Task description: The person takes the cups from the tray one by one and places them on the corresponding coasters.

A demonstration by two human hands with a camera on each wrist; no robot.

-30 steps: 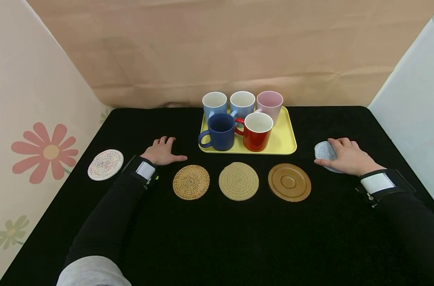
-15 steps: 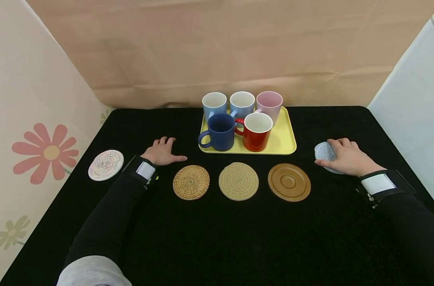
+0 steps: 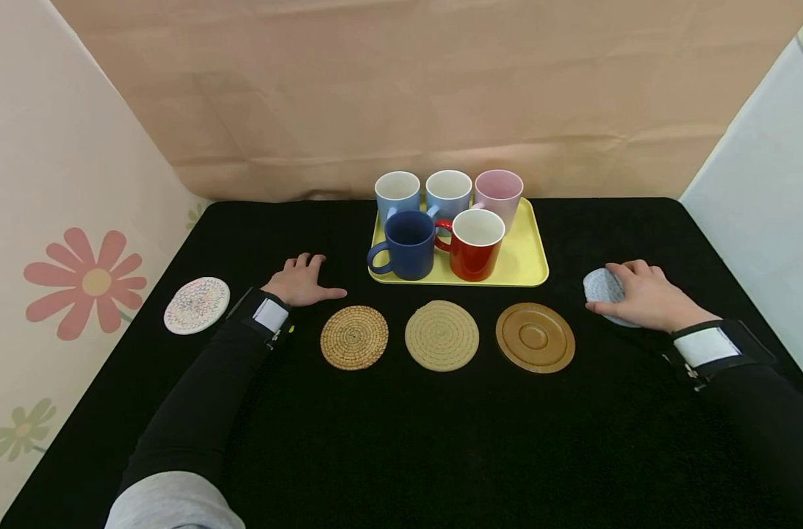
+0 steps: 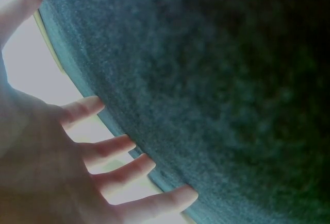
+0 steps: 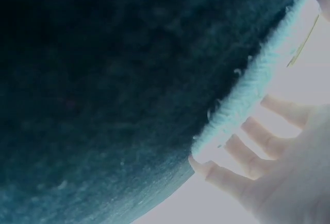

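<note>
At the right side of the black table, my right hand (image 3: 652,295) grips a pale grey-blue knitted coaster (image 3: 602,286). The right wrist view shows the coaster's fuzzy edge (image 5: 258,80) spanning from thumb to little finger, with the fingers partly behind it. My left hand (image 3: 300,282) rests on the cloth, fingers spread and thumb out, holding nothing. Just in front of its thumb lies a brown woven coaster (image 3: 354,337). In the left wrist view the fingertips (image 4: 121,142) touch the dark tabletop.
A beige woven coaster (image 3: 442,336) and a round wooden coaster (image 3: 535,338) continue the row. A speckled white coaster (image 3: 196,305) lies far left. Behind them, a yellow tray (image 3: 530,253) bears several mugs, including a navy mug (image 3: 409,250) and a red mug (image 3: 474,253).
My right hand and the grey-blue coaster have shifted slightly to the right and nearer to me. My left hand stays in place.
</note>
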